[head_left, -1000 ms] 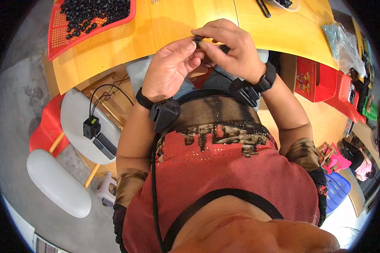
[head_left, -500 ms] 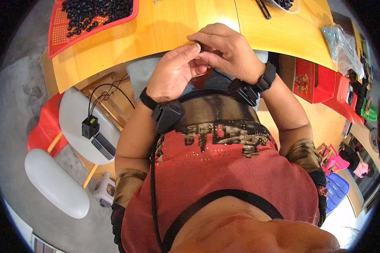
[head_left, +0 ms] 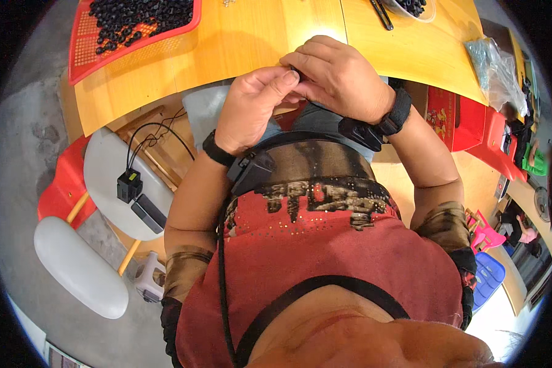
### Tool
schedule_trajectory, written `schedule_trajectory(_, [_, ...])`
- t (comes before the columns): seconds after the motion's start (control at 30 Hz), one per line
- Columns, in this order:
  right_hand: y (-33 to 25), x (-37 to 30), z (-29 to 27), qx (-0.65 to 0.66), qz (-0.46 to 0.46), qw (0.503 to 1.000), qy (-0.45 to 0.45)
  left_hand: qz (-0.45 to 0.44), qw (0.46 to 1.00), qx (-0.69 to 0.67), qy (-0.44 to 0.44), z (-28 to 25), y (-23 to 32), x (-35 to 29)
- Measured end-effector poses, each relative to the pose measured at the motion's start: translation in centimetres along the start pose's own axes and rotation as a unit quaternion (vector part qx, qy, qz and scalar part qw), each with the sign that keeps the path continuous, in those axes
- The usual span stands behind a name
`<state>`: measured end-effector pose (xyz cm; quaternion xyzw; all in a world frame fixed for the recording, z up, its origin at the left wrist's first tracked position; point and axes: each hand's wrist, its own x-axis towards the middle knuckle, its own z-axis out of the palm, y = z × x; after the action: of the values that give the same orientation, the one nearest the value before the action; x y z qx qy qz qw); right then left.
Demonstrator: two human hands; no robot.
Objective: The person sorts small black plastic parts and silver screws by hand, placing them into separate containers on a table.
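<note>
My left hand (head_left: 249, 109) and my right hand (head_left: 342, 78) meet at the near edge of the yellow table (head_left: 245, 37). A small black part (head_left: 295, 70) is pinched between their fingertips, and most of it is hidden. The left thumb presses against it from the near side, while the right fingers curl over it from above. Both hands are closed. Black straps with dark boxes sit on both wrists. At the far left, a red plastic basket (head_left: 196, 18) holds many small black ring-like pieces (head_left: 138, 21).
Far right on the table are a clear tub (head_left: 432, 12) of black pieces and a black slim tool (head_left: 383, 15). A clear plastic bag (head_left: 500, 70) hangs over the right edge. Beside me stand a grey chair (head_left: 80, 267) with cables and a red box (head_left: 466, 119).
Both hands have shifted slightly, the right one turning more over the black part. The left fingers have drawn in closer to the right hand.
</note>
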<state>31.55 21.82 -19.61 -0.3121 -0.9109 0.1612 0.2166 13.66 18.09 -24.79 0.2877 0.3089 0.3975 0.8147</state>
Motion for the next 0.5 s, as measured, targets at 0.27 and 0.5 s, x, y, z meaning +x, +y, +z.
schedule_trajectory(0.27, [-0.6,0.2,-0.4,-0.089,-0.058,0.994,0.012,0.047,0.997,0.057,0.023,1.0,0.4,-0.4])
schedule_trajectory(0.5, [-1.6,0.4,-1.5,-0.141,-0.104,0.985,0.003,0.106,0.994,0.005,-0.003,1.1,0.1,-0.6])
